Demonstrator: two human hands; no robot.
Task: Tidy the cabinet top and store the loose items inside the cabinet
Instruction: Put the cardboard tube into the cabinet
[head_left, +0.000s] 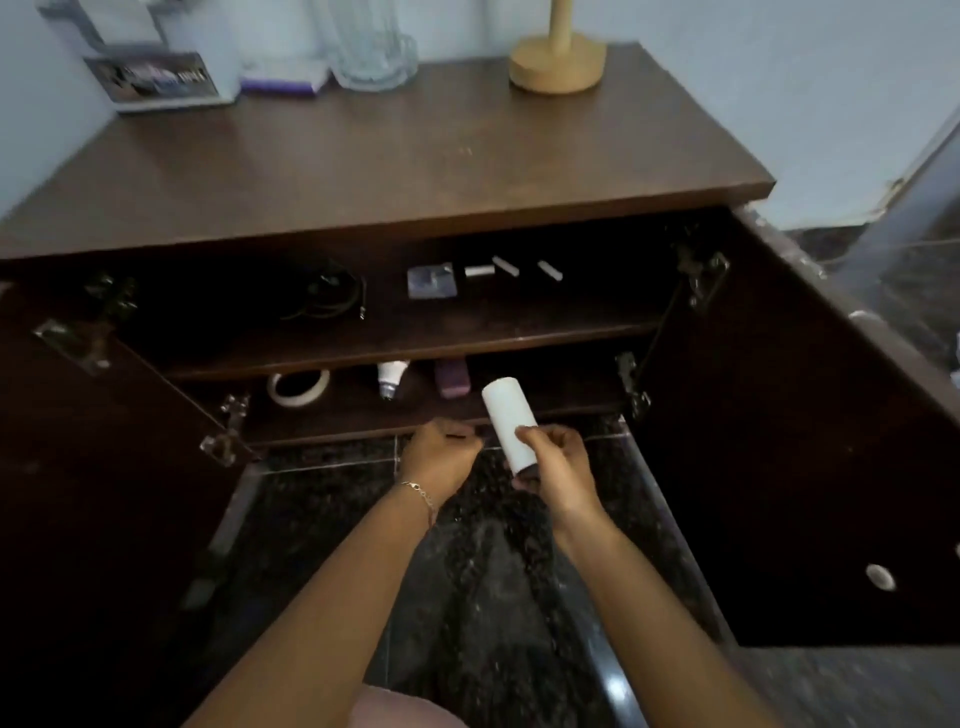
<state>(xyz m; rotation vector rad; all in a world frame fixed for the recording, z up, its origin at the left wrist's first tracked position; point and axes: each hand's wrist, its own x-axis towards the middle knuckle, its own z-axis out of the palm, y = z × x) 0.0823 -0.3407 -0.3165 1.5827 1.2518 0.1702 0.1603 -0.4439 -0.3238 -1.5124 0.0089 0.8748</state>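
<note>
The white cylinder (506, 423) tilts with its top toward 11 o'clock, just before the lower shelf's front edge (332, 431). The right hand (556, 467) grips its lower end with curled fingers. At its 9 o'clock the left hand (441, 457) is curled at that edge; whether it pinches anything I cannot tell. From 10 to 12 o'clock a tape roll (298, 387), a bulb (390, 378) and a purple block (453, 378) lie on the shelf. Bare board shows at 2 o'clock.
</note>
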